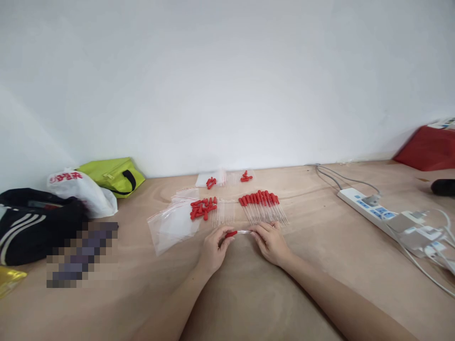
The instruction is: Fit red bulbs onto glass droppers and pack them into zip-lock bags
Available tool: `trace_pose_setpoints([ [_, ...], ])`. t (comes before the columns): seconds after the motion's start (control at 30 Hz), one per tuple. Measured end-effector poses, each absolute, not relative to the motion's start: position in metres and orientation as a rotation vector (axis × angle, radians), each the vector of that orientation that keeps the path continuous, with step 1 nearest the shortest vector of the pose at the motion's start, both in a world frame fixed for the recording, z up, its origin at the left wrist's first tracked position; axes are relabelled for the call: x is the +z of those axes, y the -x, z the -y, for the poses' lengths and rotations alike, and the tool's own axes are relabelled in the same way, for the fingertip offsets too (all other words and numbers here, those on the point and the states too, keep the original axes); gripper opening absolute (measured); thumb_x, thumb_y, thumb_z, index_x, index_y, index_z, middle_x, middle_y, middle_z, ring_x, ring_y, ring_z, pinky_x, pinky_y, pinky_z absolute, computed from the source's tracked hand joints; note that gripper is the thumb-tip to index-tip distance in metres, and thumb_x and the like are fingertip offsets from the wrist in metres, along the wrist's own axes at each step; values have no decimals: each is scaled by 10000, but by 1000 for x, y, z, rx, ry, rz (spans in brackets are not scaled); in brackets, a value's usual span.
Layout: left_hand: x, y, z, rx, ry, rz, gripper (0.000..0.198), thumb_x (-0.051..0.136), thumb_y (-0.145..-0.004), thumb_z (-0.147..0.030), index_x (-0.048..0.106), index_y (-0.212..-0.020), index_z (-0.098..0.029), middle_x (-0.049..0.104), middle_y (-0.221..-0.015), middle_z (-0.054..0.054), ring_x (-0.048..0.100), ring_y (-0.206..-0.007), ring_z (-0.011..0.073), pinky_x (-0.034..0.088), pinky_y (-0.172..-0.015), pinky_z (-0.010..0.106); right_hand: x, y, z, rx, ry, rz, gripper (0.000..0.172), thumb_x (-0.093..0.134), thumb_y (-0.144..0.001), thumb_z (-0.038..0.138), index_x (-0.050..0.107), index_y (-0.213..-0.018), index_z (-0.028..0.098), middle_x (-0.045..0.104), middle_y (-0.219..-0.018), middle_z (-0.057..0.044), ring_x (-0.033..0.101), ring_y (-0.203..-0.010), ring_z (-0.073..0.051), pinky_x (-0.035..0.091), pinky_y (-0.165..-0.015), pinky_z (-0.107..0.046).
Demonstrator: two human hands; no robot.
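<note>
My left hand is closed, pinching a red rubber bulb. In line with the bulb lies a clear glass dropper tube, its other end between the closed fingers of my right hand. Whether the tube sits inside the bulb is hard to make out. Just beyond my right hand, several droppers with red bulbs lie side by side in a row. Loose red bulbs are heaped beyond my left hand. Bare glass tubes lie between the heap and the row.
Clear zip bags lie at the left, and further bags with red bulbs by the wall. A power strip with plugs and cables stands right. A black bag, white plastic bag and lime-green bag stand left.
</note>
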State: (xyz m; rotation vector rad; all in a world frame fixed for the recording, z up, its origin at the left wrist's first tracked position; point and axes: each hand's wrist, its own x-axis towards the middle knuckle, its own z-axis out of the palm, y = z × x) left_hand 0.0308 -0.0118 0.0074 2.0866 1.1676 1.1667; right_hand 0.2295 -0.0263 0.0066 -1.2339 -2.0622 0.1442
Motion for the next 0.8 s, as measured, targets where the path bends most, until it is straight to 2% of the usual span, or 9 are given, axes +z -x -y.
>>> trace_pose_setpoints([
  [0.13,13,-32,13,1164,-2225,-1126,173,491,-816,-228,617,-931,-198,643,-905,48,610,-837,162,500,-747,287,5,-229,26,126,1219,2092,243,357,-891,217,599,-906,223,638,-812,-20,527,-730,-132,228,-687,-301],
  [0.3,16,-33,14,1147,-2248,-1069,179,465,-838,-236,635,-849,-183,643,-804,45,607,-743,143,493,-672,250,4,-230,24,85,1194,2157,228,389,-882,215,607,-942,245,630,-762,-2,533,-723,-116,221,-678,-290],
  [0.6,18,-31,17,944,-2243,-1025,208,453,-836,-242,655,-823,-192,637,-754,37,593,-680,136,468,-625,237,6,-235,22,41,1184,2270,220,412,-863,206,629,-866,240,611,-747,-3,513,-711,-121,185,-662,-294],
  [0.8,16,-30,15,969,-2262,-1061,188,478,-824,-223,662,-821,-188,636,-739,31,592,-671,131,456,-613,224,9,-231,26,-55,1241,2281,229,406,-856,223,630,-807,217,588,-678,-8,484,-650,-121,159,-629,-296],
])
